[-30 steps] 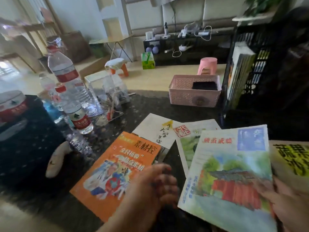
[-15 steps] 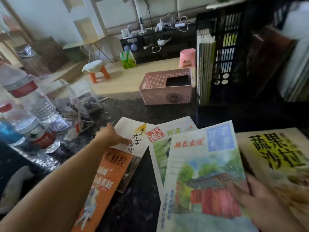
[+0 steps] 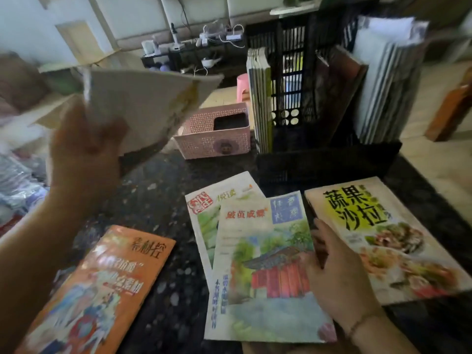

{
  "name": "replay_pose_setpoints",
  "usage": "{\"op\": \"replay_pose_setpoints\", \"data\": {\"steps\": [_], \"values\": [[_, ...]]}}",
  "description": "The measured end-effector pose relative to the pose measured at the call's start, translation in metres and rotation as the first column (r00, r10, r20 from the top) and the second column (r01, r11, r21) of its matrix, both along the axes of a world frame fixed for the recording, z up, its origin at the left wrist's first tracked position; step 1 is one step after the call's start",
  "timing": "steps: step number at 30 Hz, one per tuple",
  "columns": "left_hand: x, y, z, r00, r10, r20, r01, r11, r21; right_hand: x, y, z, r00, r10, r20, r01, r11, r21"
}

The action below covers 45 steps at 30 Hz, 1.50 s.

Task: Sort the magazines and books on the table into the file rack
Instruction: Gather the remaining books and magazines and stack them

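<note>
Dim interior, daylight admitted from far side. Left hand (image 3: pixel 84 154) and raised booklet (image 3: pixel 150 103) motion-blurred. Wide-angle bending noted at edges. Rack (image 3: pixel 319 85) underexposed.

The black slatted file rack (image 3: pixel 314 103) stands upright, its slots already holding spine-out magazines and books. In front of it the salad cookbook (image 3: pixel 383 233) lies flat, with the red-pavilion magazine (image 3: pixel 265 277) to that book's left, overlapping a green-and-white magazine (image 3: pixel 209 213); the orange magazine (image 3: pixel 102 290) lies farthest left. A pale booklet (image 3: pixel 153 103) is raised, tilted, left of the rack
</note>
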State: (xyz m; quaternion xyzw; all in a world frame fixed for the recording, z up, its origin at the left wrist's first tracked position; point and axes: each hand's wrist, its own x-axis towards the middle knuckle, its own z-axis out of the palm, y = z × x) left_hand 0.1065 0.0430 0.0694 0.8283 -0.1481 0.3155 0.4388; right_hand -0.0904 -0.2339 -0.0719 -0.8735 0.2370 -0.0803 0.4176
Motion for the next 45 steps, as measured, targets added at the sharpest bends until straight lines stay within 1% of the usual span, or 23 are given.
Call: {"op": "replay_pose_setpoints", "data": {"steps": [2, 3, 5, 6, 9, 12, 13, 15, 17, 19, 22, 24, 26, 29, 31, 32, 33, 36, 38, 40, 41, 43, 45], "values": [[-0.024, 0.003, 0.009, 1.000, -0.009, 0.013, 0.010, 0.998, -0.067, -0.004, 0.000, 0.003, 0.998, 0.054, -0.040, -0.063, 0.952, -0.300], [-0.036, 0.003, 0.012, 0.999, -0.037, 0.001, 0.037, 0.993, -0.114, -0.005, 0.000, 0.003, 0.995, 0.088, -0.051, -0.101, 0.912, -0.397], [-0.055, 0.001, 0.003, 0.985, -0.162, -0.052, 0.142, 0.953, -0.267, -0.005, 0.002, 0.003, 0.988, 0.141, -0.065, -0.155, 0.878, -0.453], [-0.061, -0.002, -0.009, 0.968, -0.215, -0.129, 0.161, 0.926, -0.341, -0.005, 0.004, 0.003, 0.983, 0.160, -0.087, -0.182, 0.872, -0.455], [-0.074, -0.010, -0.074, 0.848, -0.232, -0.477, 0.024, 0.915, -0.402, -0.005, 0.007, 0.009, 0.975, 0.170, -0.145, -0.215, 0.891, -0.399], [-0.077, -0.006, -0.133, 0.668, -0.107, -0.736, -0.104, 0.967, -0.235, -0.006, 0.008, 0.011, 0.973, 0.110, -0.202, -0.187, 0.892, -0.413], [-0.079, -0.005, -0.142, 0.615, -0.070, -0.786, -0.122, 0.976, -0.182, -0.006, 0.008, 0.011, 0.965, 0.100, -0.243, -0.199, 0.882, -0.428], [-0.084, -0.007, -0.145, 0.552, -0.031, -0.833, -0.141, 0.981, -0.130, -0.004, 0.008, 0.011, 0.951, 0.084, -0.298, -0.212, 0.877, -0.430], [-0.089, -0.013, -0.140, 0.536, -0.001, -0.844, -0.096, 0.993, -0.062, -0.002, 0.008, 0.012, 0.945, 0.069, -0.319, -0.201, 0.892, -0.404], [-0.092, -0.025, -0.134, 0.560, 0.034, -0.828, 0.047, 0.996, 0.073, -0.001, 0.010, 0.013, 0.940, 0.058, -0.336, -0.196, 0.899, -0.392], [-0.093, -0.051, -0.128, 0.626, 0.120, -0.770, 0.257, 0.901, 0.350, -0.001, 0.011, 0.012, 0.933, 0.074, -0.351, -0.216, 0.897, -0.385], [-0.097, -0.067, -0.126, 0.627, 0.154, -0.764, 0.288, 0.865, 0.411, -0.002, 0.011, 0.011, 0.934, 0.098, -0.343, -0.227, 0.904, -0.361], [-0.102, -0.077, -0.129, 0.621, 0.152, -0.769, 0.274, 0.877, 0.394, -0.002, 0.011, 0.009, 0.928, 0.121, -0.351, -0.250, 0.903, -0.349], [-0.103, -0.080, -0.126, 0.573, 0.144, -0.807, 0.197, 0.931, 0.307, -0.002, 0.010, 0.004, 0.924, 0.134, -0.359, -0.268, 0.896, -0.355], [-0.102, -0.081, -0.126, 0.517, 0.044, -0.855, 0.129, 0.983, 0.128, -0.002, 0.011, 0.002, 0.929, 0.124, -0.349, -0.253, 0.900, -0.356], [-0.105, -0.085, -0.125, 0.516, -0.033, -0.856, 0.104, 0.994, 0.025, -0.002, 0.012, 0.003, 0.935, 0.115, -0.336, -0.241, 0.901, -0.360], [-0.112, -0.089, -0.122, 0.531, -0.086, -0.843, 0.104, 0.994, -0.036, -0.002, 0.013, 0.004, 0.939, 0.109, -0.326, -0.230, 0.904, -0.360], [-0.131, -0.099, -0.122, 0.650, -0.152, -0.744, 0.176, 0.983, -0.048, -0.003, 0.014, 0.011, 0.945, 0.081, -0.318, -0.195, 0.917, -0.347], [-0.135, -0.102, -0.120, 0.642, -0.217, -0.735, 0.205, 0.973, -0.108, -0.004, 0.014, 0.013, 0.950, 0.072, -0.304, -0.180, 0.921, -0.346], [-0.133, -0.103, -0.120, 0.613, -0.267, -0.744, 0.160, 0.963, -0.215, -0.005, 0.013, 0.013, 0.957, 0.071, -0.280, -0.166, 0.928, -0.332], [-0.134, -0.103, -0.118, 0.594, -0.315, -0.741, 0.130, 0.946, -0.298, -0.005, 0.013, 0.011, 0.959, 0.079, -0.271, -0.166, 0.934, -0.315], [-0.144, -0.101, -0.110, 0.604, -0.446, -0.661, 0.124, 0.872, -0.474, -0.002, 0.009, 0.005, 0.970, 0.086, -0.226, -0.151, 0.945, -0.290], [-0.153, -0.093, -0.099, 0.640, -0.584, -0.500, 0.170, 0.741, -0.649, 0.001, 0.006, 0.007, 0.993, 0.104, -0.050, -0.112, 0.976, -0.187]]}}
